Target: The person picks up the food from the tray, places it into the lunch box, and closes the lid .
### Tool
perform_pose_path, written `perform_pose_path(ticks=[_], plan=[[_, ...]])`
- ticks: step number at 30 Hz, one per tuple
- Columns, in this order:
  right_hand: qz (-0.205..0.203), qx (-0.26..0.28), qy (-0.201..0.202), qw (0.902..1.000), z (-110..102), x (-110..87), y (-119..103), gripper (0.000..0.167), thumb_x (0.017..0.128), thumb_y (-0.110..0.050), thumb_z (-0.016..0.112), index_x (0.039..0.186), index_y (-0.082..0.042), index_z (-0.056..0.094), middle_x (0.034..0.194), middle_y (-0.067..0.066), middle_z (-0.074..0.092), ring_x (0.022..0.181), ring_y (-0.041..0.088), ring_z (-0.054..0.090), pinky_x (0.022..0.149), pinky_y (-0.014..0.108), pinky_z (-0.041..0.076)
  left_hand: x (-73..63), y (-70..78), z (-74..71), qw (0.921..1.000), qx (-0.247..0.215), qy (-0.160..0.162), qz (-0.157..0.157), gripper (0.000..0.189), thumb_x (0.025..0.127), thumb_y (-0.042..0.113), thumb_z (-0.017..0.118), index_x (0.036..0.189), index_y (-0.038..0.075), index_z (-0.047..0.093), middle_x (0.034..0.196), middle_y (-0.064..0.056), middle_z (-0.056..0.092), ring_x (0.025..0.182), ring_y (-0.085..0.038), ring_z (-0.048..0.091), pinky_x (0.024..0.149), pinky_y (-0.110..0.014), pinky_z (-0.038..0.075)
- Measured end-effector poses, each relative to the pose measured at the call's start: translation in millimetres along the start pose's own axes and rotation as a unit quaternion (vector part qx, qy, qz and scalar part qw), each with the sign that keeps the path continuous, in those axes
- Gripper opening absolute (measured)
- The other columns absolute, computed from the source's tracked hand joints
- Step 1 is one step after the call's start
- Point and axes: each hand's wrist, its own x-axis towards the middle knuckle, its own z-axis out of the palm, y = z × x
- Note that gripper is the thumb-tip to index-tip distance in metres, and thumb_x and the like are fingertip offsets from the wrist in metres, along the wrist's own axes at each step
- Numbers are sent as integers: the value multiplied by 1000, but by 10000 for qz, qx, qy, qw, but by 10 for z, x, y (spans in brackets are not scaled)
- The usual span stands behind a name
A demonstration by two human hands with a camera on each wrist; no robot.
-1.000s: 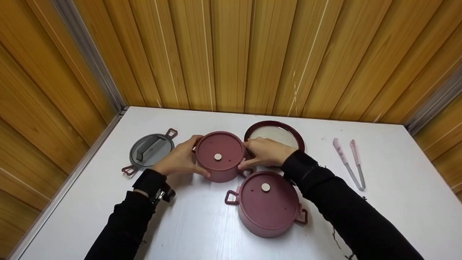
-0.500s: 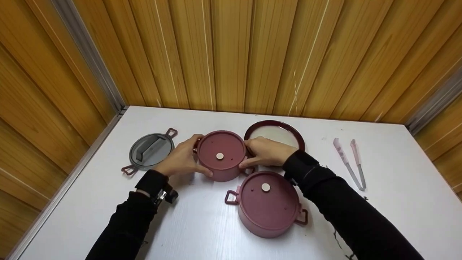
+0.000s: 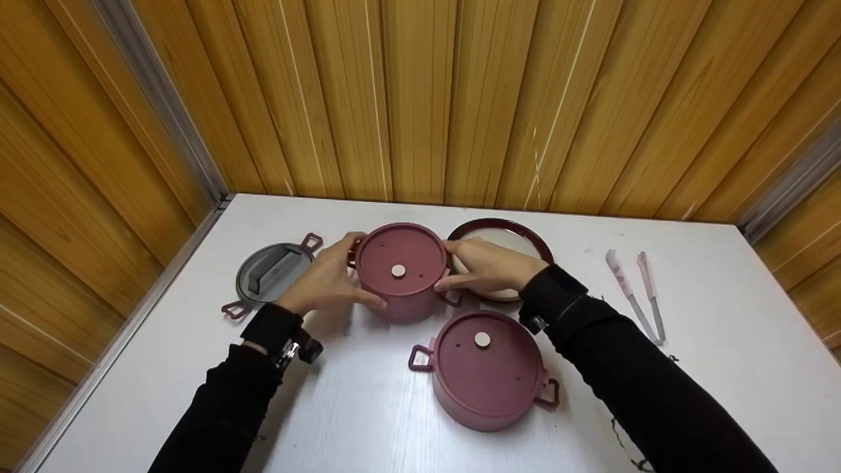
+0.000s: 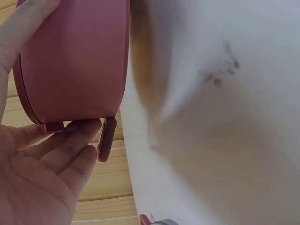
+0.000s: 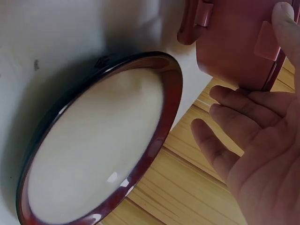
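A small dusty-red lidded pot with a pale knob is held between both hands, lifted slightly off the table and tilted a little. My left hand grips its left side, thumb along the front and fingers by the side handle, as the left wrist view shows on the pot wall. On the other side my right hand holds the pot with thumb and fingertips. Below and to the right stands a larger lidded pot of the same colour.
Behind the right hand lies a cream plate with a dark red rim. At left rests a grey round pan-like piece with a bar on top and red side handles. Pink-tipped tongs lie at right. Wood-look panels enclose the table.
Both hands have raised the small pot and shifted it slightly toward the back of the table. The larger pot, plate, grey piece and tongs stay in place.
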Motion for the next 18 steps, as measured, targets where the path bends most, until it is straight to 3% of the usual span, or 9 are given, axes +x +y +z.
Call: perform_pose_path(ticks=[4, 8, 12, 18], plan=[[-2, 112, 49, 9999, -59, -8, -13, 72, 105, -39, 78, 163, -6, 52, 150, 17, 69, 146, 32, 63, 127, 51, 47, 18, 39, -41, 9998, 73, 113, 111, 120, 61, 34, 111, 160, 9, 48, 151, -15, 67, 140, -38, 63, 124, -64, 46], [-52, 100, 154, 9998, -125, -20, -8, 72, 104, -40, 78, 164, -9, 51, 148, 15, 71, 144, 32, 64, 126, 52, 48, 48, 90, -78, 9989, 226, 256, 321, 119, 61, 36, 111, 158, 7, 49, 146, -16, 69, 131, -36, 69, 116, -58, 55], [-141, 105, 257, 9995, -195, -36, -3, 71, 104, -40, 79, 164, -14, 51, 143, 11, 74, 141, 30, 66, 124, 53, 49, 70, 154, -120, 9982, 217, 353, 437, 118, 61, 38, 111, 156, 6, 50, 146, -15, 68, 130, -35, 69, 115, -58, 56], [-227, 273, 452, 9983, -314, -112, -17, 77, 104, -38, 78, 169, -13, 45, 153, 13, 69, 152, 32, 58, 130, 55, 43, 104, 295, -173, 9977, 22, 423, 523, 117, 60, 38, 112, 155, 6, 52, 147, -13, 69, 132, -35, 71, 116, -56, 56]])
